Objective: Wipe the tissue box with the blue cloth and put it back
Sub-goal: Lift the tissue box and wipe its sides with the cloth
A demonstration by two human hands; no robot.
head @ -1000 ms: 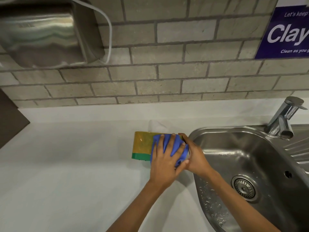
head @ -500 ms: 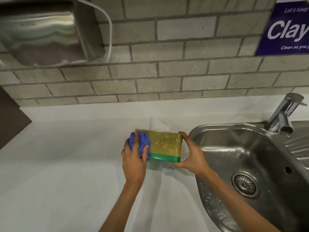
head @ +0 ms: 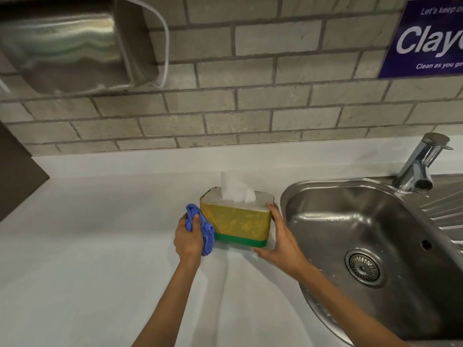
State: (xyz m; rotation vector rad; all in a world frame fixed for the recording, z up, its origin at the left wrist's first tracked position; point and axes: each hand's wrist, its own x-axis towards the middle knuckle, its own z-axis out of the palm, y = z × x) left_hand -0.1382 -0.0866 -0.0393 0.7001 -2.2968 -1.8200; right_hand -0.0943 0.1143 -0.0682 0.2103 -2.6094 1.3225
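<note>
- Head view: the tissue box [head: 236, 222] stands upright on the white counter [head: 100, 246], tissue [head: 234, 187] poking from its top, just beside the sink [head: 375, 221].
- Left hand [head: 188, 240] is closed around the bunched blue cloth [head: 200, 227], which presses the box's left end; right hand [head: 279, 242] is spread wide, cradling the right end and lower corner.
- To finish well, I judge: keep the right hand bracing while the cloth sweeps the end face, then release gently.
- Sink rim lies close on the right; open counter spreads left and toward the person, safest for moving.
</note>
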